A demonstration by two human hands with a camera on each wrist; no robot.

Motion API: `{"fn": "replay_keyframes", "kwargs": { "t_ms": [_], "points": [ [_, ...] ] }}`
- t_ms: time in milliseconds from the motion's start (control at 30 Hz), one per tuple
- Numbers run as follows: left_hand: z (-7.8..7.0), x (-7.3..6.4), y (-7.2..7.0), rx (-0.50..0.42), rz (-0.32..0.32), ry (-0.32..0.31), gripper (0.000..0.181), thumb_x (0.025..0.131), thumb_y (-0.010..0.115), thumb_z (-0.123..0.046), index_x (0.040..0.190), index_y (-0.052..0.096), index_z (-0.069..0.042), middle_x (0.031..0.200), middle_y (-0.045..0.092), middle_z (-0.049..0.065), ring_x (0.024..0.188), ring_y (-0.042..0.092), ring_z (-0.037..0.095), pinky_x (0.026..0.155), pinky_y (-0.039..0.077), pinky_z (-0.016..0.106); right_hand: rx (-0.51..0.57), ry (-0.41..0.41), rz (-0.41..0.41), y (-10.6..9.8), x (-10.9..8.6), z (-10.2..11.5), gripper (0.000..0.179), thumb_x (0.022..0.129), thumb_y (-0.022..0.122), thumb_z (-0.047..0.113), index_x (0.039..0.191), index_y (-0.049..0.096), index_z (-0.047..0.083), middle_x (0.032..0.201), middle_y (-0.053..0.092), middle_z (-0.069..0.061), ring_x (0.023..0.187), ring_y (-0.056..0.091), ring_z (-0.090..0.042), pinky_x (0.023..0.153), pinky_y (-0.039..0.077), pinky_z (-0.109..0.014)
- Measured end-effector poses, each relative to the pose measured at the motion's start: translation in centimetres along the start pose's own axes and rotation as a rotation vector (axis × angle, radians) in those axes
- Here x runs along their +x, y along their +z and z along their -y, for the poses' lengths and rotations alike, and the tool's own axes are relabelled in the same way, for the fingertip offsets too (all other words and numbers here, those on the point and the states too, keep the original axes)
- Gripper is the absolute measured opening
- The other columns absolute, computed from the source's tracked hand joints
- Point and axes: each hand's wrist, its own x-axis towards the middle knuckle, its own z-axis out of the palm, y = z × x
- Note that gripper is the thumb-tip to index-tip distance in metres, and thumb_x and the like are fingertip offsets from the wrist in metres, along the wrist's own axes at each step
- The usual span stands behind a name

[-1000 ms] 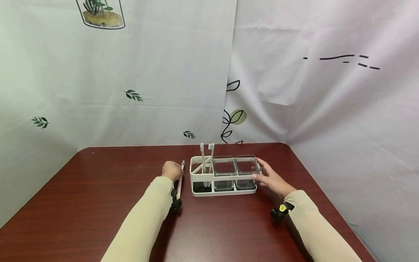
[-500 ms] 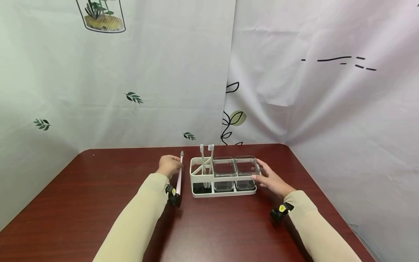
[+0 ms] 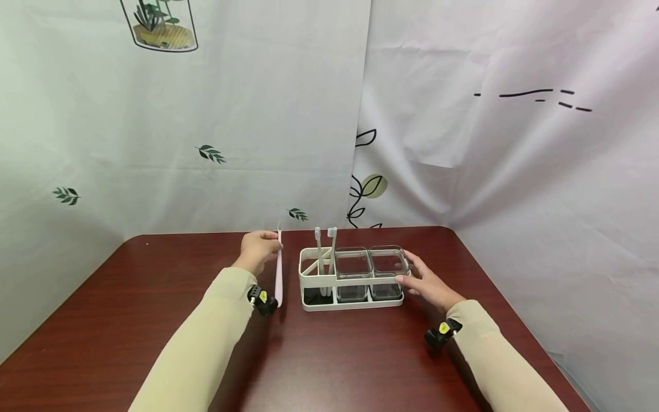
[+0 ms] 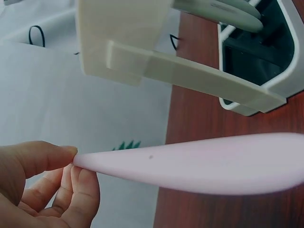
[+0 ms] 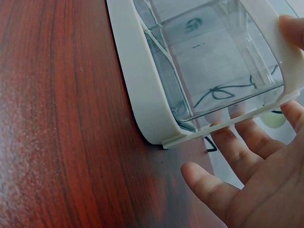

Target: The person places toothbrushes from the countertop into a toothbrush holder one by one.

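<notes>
A pink toothbrush (image 3: 279, 269) stands nearly upright just left of the white toothbrush holder (image 3: 317, 280), bristles up. My left hand (image 3: 257, 250) pinches it near the neck between thumb and fingertips; in the left wrist view its thick handle (image 4: 204, 164) reaches across to the right. At the other end, my right hand (image 3: 429, 288) holds the holder's right side, thumb on the front rail and fingers around the end. Two pale toothbrushes (image 3: 332, 246) stand in the holder's left compartment. Two clear cups (image 3: 389, 260) fill the other compartments.
The holder rests on a dark red wooden table (image 3: 154, 309). A white curtain (image 3: 247, 114) with printed leaves hangs behind the table and along its right side. A camera is strapped to each wrist.
My left hand has lifted the toothbrush from low beside the holder, moving up and slightly left, and the brush now stands more upright. My right hand has stayed on the holder.
</notes>
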Motion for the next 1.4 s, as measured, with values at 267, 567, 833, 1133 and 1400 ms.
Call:
{"fn": "replay_keyframes", "kwargs": {
  "t_ms": [267, 567, 833, 1133, 1400],
  "points": [
    [-0.8, -0.7, -0.2, -0.02, 0.015, 0.057, 0.028, 0.085, 0.062, 0.006, 0.113, 0.062, 0.007, 0.097, 0.064, 0.014, 0.077, 0.06, 0.015, 0.073, 0.056, 0.029, -0.007, -0.009, 0.002, 0.0, 0.0, -0.2, 0.077, 0.096, 0.06, 0.022, 0.154, 0.01, 0.012, 0.146, 0.033, -0.029, 0.129, 0.043, -0.044, 0.091, 0.047, -0.049],
    [-3.2, -2.5, 0.3, -0.084, 0.082, 0.123, 0.031, 0.085, 0.063, 0.007, 0.116, 0.061, 0.007, 0.095, 0.064, 0.011, 0.074, 0.061, 0.01, 0.075, 0.056, 0.029, -0.005, 0.003, -0.003, -0.1, 0.0, -0.2, 0.077, 0.096, 0.06, 0.022, 0.154, 0.01, 0.013, 0.147, 0.033, -0.028, 0.13, 0.041, -0.043, 0.092, 0.047, -0.05],
    [-4.7, -3.6, 0.5, -0.134, 0.115, 0.13, 0.034, 0.086, 0.064, 0.006, 0.12, 0.06, 0.007, 0.091, 0.063, 0.006, 0.073, 0.062, 0.008, 0.067, 0.054, 0.02, -0.018, 0.011, -0.007, 0.0, 0.1, -0.3, 0.077, 0.096, 0.06, 0.024, 0.154, 0.011, 0.013, 0.147, 0.034, -0.028, 0.13, 0.042, -0.042, 0.091, 0.047, -0.048],
    [-5.7, -4.6, 0.7, -0.215, 0.099, 0.155, 0.035, 0.085, 0.064, 0.008, 0.12, 0.058, 0.007, 0.092, 0.061, 0.005, 0.073, 0.062, 0.009, 0.075, 0.057, 0.028, -0.013, -0.003, 0.003, 0.0, 0.1, -0.2, 0.077, 0.096, 0.059, 0.023, 0.154, 0.011, 0.012, 0.147, 0.033, -0.029, 0.13, 0.041, -0.044, 0.091, 0.047, -0.05],
    [-6.6, -5.4, 1.2, -0.281, 0.076, 0.152, 0.036, 0.085, 0.066, 0.006, 0.121, 0.058, 0.005, 0.095, 0.06, 0.005, 0.077, 0.062, 0.01, 0.083, 0.056, 0.034, -0.024, 0.009, -0.005, 0.1, 0.0, -0.2, 0.077, 0.096, 0.06, 0.025, 0.154, 0.011, 0.013, 0.147, 0.034, -0.028, 0.131, 0.041, -0.043, 0.092, 0.046, -0.049]
  ]
}}
